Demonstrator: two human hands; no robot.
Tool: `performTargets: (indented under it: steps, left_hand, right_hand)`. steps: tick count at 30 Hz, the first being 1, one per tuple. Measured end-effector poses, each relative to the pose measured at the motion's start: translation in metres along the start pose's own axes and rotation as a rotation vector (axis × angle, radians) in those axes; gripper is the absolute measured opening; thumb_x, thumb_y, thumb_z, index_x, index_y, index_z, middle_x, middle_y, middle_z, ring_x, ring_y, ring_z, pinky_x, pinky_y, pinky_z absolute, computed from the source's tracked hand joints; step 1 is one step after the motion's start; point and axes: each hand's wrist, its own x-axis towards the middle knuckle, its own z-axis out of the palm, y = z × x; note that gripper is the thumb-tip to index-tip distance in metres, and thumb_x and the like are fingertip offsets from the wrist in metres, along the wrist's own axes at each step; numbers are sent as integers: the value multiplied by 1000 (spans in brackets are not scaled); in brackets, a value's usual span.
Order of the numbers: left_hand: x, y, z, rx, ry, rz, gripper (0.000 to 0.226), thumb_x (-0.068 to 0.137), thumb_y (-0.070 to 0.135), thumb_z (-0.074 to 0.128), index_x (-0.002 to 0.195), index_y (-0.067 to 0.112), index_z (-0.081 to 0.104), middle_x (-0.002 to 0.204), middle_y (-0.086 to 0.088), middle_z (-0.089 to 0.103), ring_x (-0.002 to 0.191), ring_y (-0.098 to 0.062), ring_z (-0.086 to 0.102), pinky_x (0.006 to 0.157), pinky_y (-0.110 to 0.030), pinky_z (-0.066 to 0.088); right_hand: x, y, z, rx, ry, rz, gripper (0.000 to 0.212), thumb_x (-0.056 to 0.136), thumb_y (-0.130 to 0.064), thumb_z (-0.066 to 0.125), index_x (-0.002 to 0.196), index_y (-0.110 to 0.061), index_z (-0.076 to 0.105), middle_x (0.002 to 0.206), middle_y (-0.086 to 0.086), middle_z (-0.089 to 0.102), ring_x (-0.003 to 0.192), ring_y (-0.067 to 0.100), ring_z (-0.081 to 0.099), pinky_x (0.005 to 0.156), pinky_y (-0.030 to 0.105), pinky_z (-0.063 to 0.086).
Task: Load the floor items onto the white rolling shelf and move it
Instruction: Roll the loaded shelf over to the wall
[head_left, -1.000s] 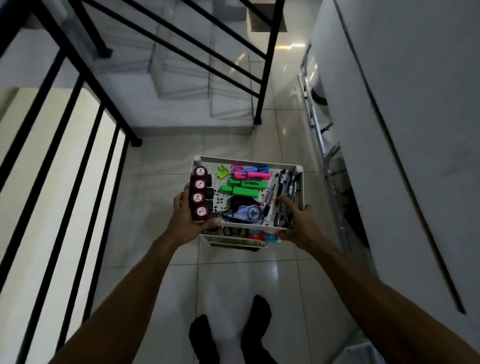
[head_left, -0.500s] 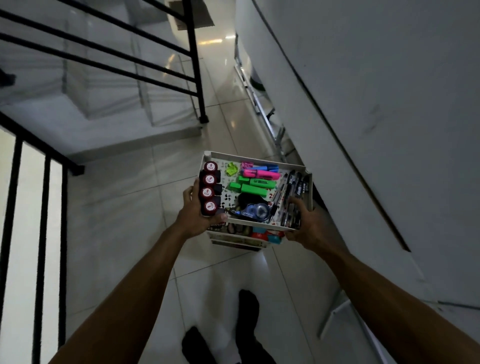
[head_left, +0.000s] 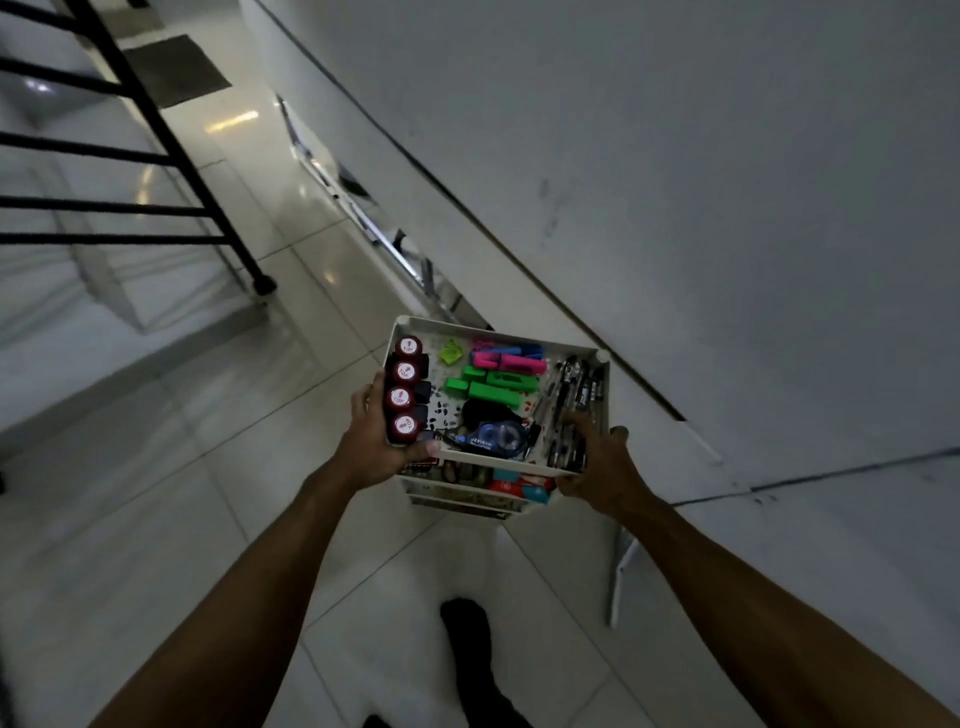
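Note:
The white rolling shelf (head_left: 597, 358) stands on the tiled floor just ahead of my feet, seen from above. Its top tray holds several red-capped bottles (head_left: 405, 397) along the left side, green highlighters (head_left: 493, 387) and pink ones (head_left: 506, 360), a blue tape dispenser (head_left: 496, 435) and black pens (head_left: 574, 395) on the right. Lower tiers show only as slivers under the near rim. My left hand (head_left: 376, 441) grips the tray's near left corner. My right hand (head_left: 597, 460) grips the near right corner, fingers over the rim by the pens.
A white wall (head_left: 675, 182) runs close along the shelf's right side. A black stair railing (head_left: 171, 156) and steps stand at the left. A metal rack (head_left: 395, 244) leans along the wall's foot ahead. My dark-socked foot (head_left: 467, 639) is on the tiles behind the shelf.
The shelf and both gripping hands have turned and moved right toward the wall. The railing and stairs have slid off to the left of the view.

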Motion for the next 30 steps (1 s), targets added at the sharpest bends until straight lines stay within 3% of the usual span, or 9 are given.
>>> performTargets:
  steps: [3, 6, 10, 15, 18, 21, 25, 28, 30]
  left_hand:
    - [16, 19, 17, 20, -69, 53, 128, 52, 55, 82, 151, 23, 7, 151, -6, 24, 140, -24, 13, 114, -49, 22]
    - [29, 36, 39, 14, -132, 89, 127, 58, 47, 88, 151, 23, 5, 150, -6, 19, 139, -19, 11, 114, -47, 24]
    - [51, 59, 68, 51, -225, 163, 128, 57, 50, 87, 151, 23, 4, 152, -4, 17, 140, -21, 10, 113, -45, 23]
    - [73, 82, 102, 84, -294, 227, 127, 57, 47, 88, 151, 25, 7, 152, -4, 18, 139, -19, 16, 111, -42, 26]
    - [87, 98, 118, 106, -353, 276, 127, 57, 48, 87, 152, 26, 5, 154, -3, 18, 141, -21, 13, 113, -44, 23]
    - [99, 112, 133, 137, -391, 340, 127, 59, 46, 86, 152, 19, 4, 155, -4, 19, 142, -23, 12, 115, -44, 20]
    - [118, 132, 150, 213, -456, 408, 128, 60, 45, 86, 152, 17, 2, 156, -6, 17, 143, -25, 11, 116, -42, 16]
    - [134, 144, 157, 224, -494, 411, 127, 59, 37, 89, 152, 19, 4, 151, -8, 25, 139, -28, 18, 113, -49, 24]
    - [140, 149, 157, 240, -515, 411, 127, 59, 34, 89, 152, 21, 3, 150, -8, 24, 138, -28, 17, 110, -51, 25]
  right_hand:
    - [-8, 25, -8, 11, 39, 62, 97, 64, -16, 88, 144, -25, 34, 116, 17, 36, 95, 26, 45, 82, 21, 41]
    - [-19, 48, -18, 29, 83, 116, 96, 64, -17, 88, 143, -28, 34, 113, 14, 36, 88, 22, 41, 83, 27, 46]
    - [-36, 78, -28, 69, 155, 188, 96, 64, -19, 88, 143, -29, 34, 107, 11, 34, 99, 28, 42, 86, 33, 46]
    - [-50, 111, -35, 51, 178, 289, 94, 69, -20, 85, 145, -31, 30, 126, 22, 39, 102, 27, 40, 83, 27, 40]
    - [-57, 127, -40, 51, 189, 336, 89, 72, -19, 82, 145, -29, 31, 133, 23, 39, 106, 27, 40, 74, 19, 30]
    - [-63, 137, -43, 56, 236, 353, 84, 73, -19, 81, 142, -29, 35, 127, 20, 42, 98, 20, 35, 64, 20, 28]
    - [-69, 145, -43, 106, 299, 375, 84, 71, -20, 82, 142, -27, 36, 122, 17, 41, 101, 24, 37, 74, 20, 31]
    - [-68, 146, -40, 130, 345, 395, 85, 72, -22, 83, 143, -27, 35, 120, 15, 38, 93, 20, 36, 62, 15, 33]
    - [-64, 144, -39, 157, 367, 415, 85, 72, -21, 83, 141, -28, 34, 117, 14, 33, 91, 18, 36, 70, 17, 42]
